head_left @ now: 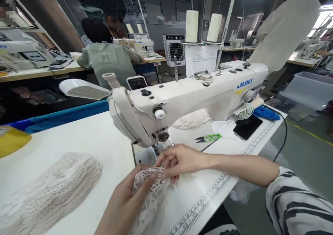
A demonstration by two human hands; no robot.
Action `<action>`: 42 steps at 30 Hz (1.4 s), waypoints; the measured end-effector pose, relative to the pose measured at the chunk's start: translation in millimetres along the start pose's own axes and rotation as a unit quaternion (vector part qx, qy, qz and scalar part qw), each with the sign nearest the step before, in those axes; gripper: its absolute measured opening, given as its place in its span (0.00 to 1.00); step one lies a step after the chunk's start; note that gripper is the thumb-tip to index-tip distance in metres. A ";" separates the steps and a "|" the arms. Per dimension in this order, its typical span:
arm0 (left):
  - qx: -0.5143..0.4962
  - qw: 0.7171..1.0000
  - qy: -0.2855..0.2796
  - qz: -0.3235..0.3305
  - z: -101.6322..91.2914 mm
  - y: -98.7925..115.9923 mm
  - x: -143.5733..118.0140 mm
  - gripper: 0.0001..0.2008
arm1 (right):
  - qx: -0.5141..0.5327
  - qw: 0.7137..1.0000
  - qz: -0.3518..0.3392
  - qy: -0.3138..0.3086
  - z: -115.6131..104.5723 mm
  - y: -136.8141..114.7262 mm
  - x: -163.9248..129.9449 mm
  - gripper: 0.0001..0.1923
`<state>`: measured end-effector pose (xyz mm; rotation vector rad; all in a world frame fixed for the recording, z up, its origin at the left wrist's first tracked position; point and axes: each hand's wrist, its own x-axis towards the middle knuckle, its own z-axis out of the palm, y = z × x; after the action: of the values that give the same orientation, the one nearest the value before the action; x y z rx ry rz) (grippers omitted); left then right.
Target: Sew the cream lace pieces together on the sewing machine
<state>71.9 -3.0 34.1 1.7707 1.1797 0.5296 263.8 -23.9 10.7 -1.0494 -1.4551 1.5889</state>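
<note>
Both of my hands are closed on a piece of white lace fabric (153, 197) in front of the sewing machine's needle. My left hand (127, 197) pinches its upper edge between thumb and fingers. From the other side, my right hand (179, 160) grips the same edge, fingertips close to the left thumb. The lower part of the lace hangs down, blurred. Just behind my fingers is the presser foot (156, 150) of the white JUKI sewing machine (187, 96). Whether the lace lies under the foot is hidden by my right hand.
A stack of lace pieces (59, 190) lies on the left of the table. Green thread snips (208, 138), a phone (248, 127) and more lace (194, 119) rest near the machine. A printed ruler (203, 207) runs along the front edge. A co-worker (104, 61) sits beyond; another person (288, 27) stands right.
</note>
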 end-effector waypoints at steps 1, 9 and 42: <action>-0.004 1.000 -0.001 0.001 0.4 0.4 0.3 0.23 | -0.012 1.000 0.001 0.005 -0.4 1.2 0.6 0.22; -0.056 0.998 -0.029 0.005 -3.3 -2.4 1.3 0.17 | -0.091 0.995 -0.011 0.046 5.6 -2.1 -2.3 0.13; 0.236 0.865 0.130 0.424 0.4 -32.5 -5.3 0.15 | -0.333 0.896 -0.271 0.109 15.6 2.0 -13.1 0.06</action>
<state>53.9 -3.7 6.6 2.7164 0.6602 1.0824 254.8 -42.3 10.3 -1.0048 -1.9648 0.5567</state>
